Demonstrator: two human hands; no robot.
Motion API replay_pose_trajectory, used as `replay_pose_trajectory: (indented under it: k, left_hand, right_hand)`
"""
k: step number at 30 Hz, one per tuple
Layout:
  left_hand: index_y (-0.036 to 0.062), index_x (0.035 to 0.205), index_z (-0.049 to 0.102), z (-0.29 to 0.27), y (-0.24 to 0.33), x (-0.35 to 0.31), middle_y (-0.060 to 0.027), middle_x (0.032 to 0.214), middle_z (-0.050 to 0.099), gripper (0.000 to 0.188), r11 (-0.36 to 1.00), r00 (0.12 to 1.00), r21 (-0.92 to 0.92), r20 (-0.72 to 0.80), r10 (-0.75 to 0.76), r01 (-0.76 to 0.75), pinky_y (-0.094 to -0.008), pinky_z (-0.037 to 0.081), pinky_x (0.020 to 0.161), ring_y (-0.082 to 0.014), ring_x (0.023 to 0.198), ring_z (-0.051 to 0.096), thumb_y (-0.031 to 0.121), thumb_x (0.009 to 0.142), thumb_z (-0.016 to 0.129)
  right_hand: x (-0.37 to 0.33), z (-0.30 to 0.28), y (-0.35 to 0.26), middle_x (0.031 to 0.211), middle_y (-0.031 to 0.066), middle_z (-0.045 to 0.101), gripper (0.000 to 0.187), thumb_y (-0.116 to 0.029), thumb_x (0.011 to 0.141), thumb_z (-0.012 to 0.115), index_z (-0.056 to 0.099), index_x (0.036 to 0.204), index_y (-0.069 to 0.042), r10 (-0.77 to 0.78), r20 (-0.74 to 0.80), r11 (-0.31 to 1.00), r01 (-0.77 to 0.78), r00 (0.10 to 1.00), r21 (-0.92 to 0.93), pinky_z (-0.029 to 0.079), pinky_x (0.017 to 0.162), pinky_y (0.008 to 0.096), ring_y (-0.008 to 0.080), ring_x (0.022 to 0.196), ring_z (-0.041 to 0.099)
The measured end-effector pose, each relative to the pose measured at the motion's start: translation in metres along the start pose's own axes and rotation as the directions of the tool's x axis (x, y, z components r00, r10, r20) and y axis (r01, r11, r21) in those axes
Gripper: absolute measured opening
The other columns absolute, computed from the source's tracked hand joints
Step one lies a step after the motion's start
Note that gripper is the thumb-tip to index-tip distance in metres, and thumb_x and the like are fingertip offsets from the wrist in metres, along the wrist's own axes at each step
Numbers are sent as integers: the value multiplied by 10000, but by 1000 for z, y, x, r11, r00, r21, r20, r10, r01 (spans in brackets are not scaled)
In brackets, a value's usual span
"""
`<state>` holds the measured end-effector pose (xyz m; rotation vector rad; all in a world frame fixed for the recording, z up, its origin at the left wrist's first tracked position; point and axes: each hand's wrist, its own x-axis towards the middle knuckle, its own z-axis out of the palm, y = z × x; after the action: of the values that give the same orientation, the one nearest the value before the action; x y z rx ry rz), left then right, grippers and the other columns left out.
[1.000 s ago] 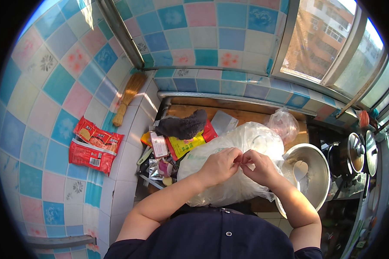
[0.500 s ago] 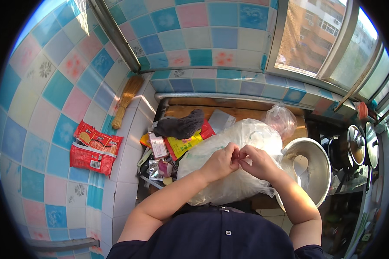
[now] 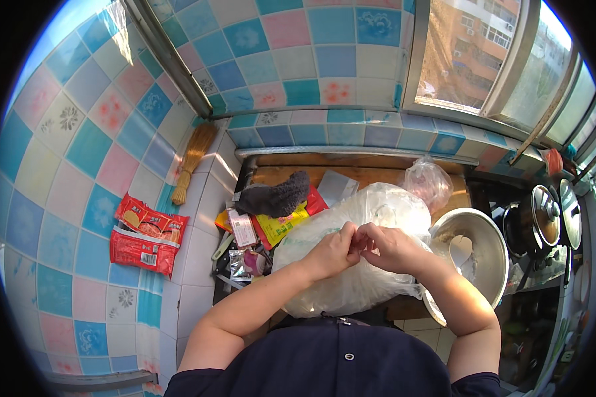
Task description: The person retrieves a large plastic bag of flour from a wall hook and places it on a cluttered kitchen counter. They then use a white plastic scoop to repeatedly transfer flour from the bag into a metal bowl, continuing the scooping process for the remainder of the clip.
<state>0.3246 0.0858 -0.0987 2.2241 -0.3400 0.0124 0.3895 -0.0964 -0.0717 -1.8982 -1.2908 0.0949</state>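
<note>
A large, bulging translucent white plastic bag point(image 3: 338, 288) lies in front of me on the wooden board point(image 3: 261, 175). Over its middle, my left hand point(image 3: 334, 253) and my right hand point(image 3: 392, 250) meet, the fingers of both pinched together at the fingertips. Whatever they grip is hidden between the fingers; it may be a part of the bag, but I cannot tell. Just right of my right hand stands a wide metal bowl point(image 3: 498, 274) with a white rice paddle point(image 3: 460, 249) in it. Behind the bag sits a smaller clear bag point(image 3: 429, 187) with something pinkish inside.
Left of the bag are a dark grey cloth point(image 3: 276, 194), a yellow packet point(image 3: 279, 225), a pink-white box point(image 3: 242, 229) and a silver packet point(image 3: 239, 264). Red snack packets point(image 3: 142, 248) and a straw brush point(image 3: 193, 162) are on the tiled ledge. A lidded pot point(image 3: 543, 215) stands far right.
My hands stay together over the bag. The right fingers have curled closer over the left fingertips. The view has shifted slightly; the other things stay in place.
</note>
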Motion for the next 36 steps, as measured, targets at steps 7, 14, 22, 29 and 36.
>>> replay_pose_trajectory:
  k: [7, 14, 22, 29, 36]
  left_hand:
    - [41, 983, 367, 0, -3, 2, -180, 810, 616, 332, 999, 1000, -31, -13, 23, -23, -430, 489, 650, -384, 768, 615, 104, 786, 627]
    - [40, 954, 393, 5, -7, -4, -177, 780, 601, 298, 1000, 999, -22, -44, 17, -18, -428, 482, 636, -383, 746, 608, 109, 787, 629]
    - [53, 958, 401, 0, -6, -5, -131, 759, 593, 274, 993, 996, -76, -22, -92, 90, -390, 488, 630, -312, 702, 614, 85, 787, 612]
    - [55, 957, 411, 3, -9, -4, -109, 757, 591, 251, 997, 997, -60, -52, -49, 46, -374, 491, 637, -286, 691, 614, 79, 790, 598]
    - [25, 1042, 379, 1, -3, -2, -170, 821, 625, 342, 999, 998, 21, -46, -42, 43, -458, 498, 682, -381, 779, 617, 130, 804, 601]
  right_hand:
    - [-1, 13, -3, 764, 112, 627, 257, -26, 739, 614, 492, 965, -40, -70, -61, 974, 55, 996, -221, 515, 552, 381, 299, 665, 636]
    - [-6, 22, 0, 739, 111, 610, 223, -26, 754, 611, 502, 949, -40, -70, -86, 978, 51, 994, -202, 508, 563, 372, 290, 654, 626]
    - [-15, 23, 2, 768, 114, 612, 257, -26, 754, 621, 499, 980, -27, -5, -77, 981, -10, 997, -192, 509, 583, 356, 277, 668, 631]
    - [-10, 19, -4, 814, 107, 635, 356, -4, 760, 623, 483, 1085, -30, 169, -167, 980, -148, 971, 134, 533, 638, 340, 262, 723, 659]
    - [-4, 18, -10, 834, 108, 649, 461, -2, 749, 618, 467, 1183, -40, 103, -56, 984, -110, 993, -141, 545, 617, 353, 262, 729, 664]
